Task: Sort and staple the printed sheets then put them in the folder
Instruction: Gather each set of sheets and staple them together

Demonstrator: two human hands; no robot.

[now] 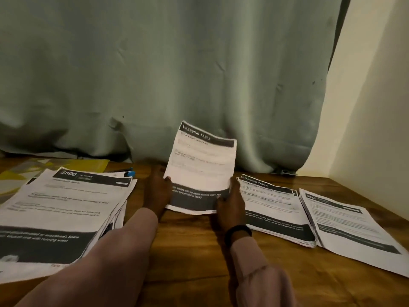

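- Both hands are on one small bundle of printed sheets, headed "DRESSING TABLE", held upright with its bottom edge right down at the wooden table, mid-table and close to the green curtain.
- Left hand grips the bundle's left edge, thumb on the front and the rest of the fingers tucked behind the paper, so I can't tell how they sit.
- Right hand clamps the lower right corner, thumb on the front, fingers curled round the edge. Black band on that wrist.
- Open wood runs in front of the bundle, between the two sleeves, down toward the near edge.
- Left side is crowded: a big messy stack topped with a "3800" sheet, its lower part cut off by the frame.
- Right side has another "DRESSING TABLE" pile, just beside the right hand, and touching that a further pile running out of view on the right.
- Behind the left stack a yellow folder pokes out, mostly covered, with a blue-tipped pen-like thing I can't really make out.
- Body text on every sheet is too blurry to read.
- Cream wall closes off the right.
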